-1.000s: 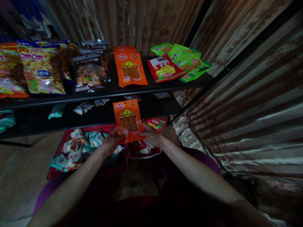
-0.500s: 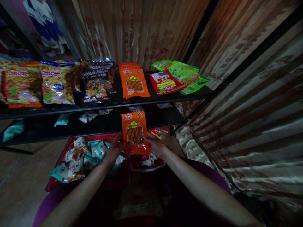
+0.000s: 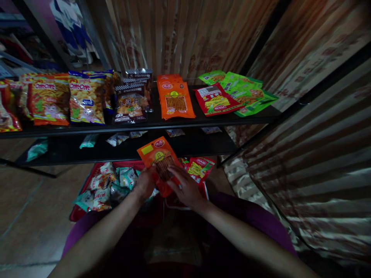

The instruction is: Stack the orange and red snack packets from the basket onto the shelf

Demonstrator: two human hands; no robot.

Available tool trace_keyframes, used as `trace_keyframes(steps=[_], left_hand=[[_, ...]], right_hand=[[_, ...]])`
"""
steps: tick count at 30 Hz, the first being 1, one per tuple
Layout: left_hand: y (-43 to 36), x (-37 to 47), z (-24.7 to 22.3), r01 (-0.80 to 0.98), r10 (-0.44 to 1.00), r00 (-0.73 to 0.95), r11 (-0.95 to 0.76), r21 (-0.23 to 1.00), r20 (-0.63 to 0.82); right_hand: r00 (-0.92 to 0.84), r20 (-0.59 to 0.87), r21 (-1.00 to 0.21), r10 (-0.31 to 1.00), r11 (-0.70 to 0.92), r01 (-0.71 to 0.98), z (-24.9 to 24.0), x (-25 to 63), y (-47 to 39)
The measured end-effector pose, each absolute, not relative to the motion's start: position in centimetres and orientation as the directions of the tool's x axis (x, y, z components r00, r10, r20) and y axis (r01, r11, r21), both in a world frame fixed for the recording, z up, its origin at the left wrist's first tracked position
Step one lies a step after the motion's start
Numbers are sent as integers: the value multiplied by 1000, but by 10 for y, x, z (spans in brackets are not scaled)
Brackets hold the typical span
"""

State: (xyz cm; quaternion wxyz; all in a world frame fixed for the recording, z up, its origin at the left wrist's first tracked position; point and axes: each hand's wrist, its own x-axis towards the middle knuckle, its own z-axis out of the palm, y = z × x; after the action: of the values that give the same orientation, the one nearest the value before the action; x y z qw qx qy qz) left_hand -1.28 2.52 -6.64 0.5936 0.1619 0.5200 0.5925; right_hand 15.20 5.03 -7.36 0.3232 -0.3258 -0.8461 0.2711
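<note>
An orange snack packet [image 3: 159,156] with a clear window of brown sticks is held tilted in front of the lower shelf. My left hand [image 3: 145,183] is closed on its lower left edge. My right hand [image 3: 185,187] lies over its lower right side with fingers apart; the fingertips touch or hover just over the front, I cannot tell which. On the upper shelf [image 3: 185,124], a stack of matching orange packets [image 3: 176,101] stands above the held one. Beneath my hands are a red basket of wrapped snacks [image 3: 75,210] and red packets [image 3: 200,168].
Along the upper shelf stand puffed-snack bags [image 3: 87,96], brown packets [image 3: 131,102], a red packet [image 3: 217,99] and green packets [image 3: 246,92]. Small packets lie on the lower shelf [image 3: 72,150]. A striped curtain [image 3: 313,146] hangs at the right, beside a black shelf post [image 3: 269,31].
The orange packet has gone from upright to tilted left. My right hand has moved from its right edge to over its front. The view has shifted slightly left.
</note>
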Motion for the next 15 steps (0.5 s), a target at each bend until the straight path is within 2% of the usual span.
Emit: trace_keyframes(steps=[2,3,5,6,9,15], left_hand=[[25,-21,-63,-627,877,-194,234,743,-440],[23,-24,-62,-667,872,-173,238,706,-457],[19,-25,-62,-704,854,-138,273,656,-502],[17,-25,-63,-700,843,-125,299,648,-524],[13,-21,-66,-673,824,-73,375,638,-562],[10,-21,-68,-666,793,9,459,588,-609]], right_hand=[[-372,324,-805,870,461,375,-71,156,66],[-292,248,-874,924,344,344,-71,158,73],[-241,24,-979,970,72,193,-71,160,87],[-263,-89,-993,961,-66,95,-72,159,92],[-374,-278,-926,885,-350,-140,-75,154,98],[-363,-412,-780,836,-529,-333,-77,148,100]])
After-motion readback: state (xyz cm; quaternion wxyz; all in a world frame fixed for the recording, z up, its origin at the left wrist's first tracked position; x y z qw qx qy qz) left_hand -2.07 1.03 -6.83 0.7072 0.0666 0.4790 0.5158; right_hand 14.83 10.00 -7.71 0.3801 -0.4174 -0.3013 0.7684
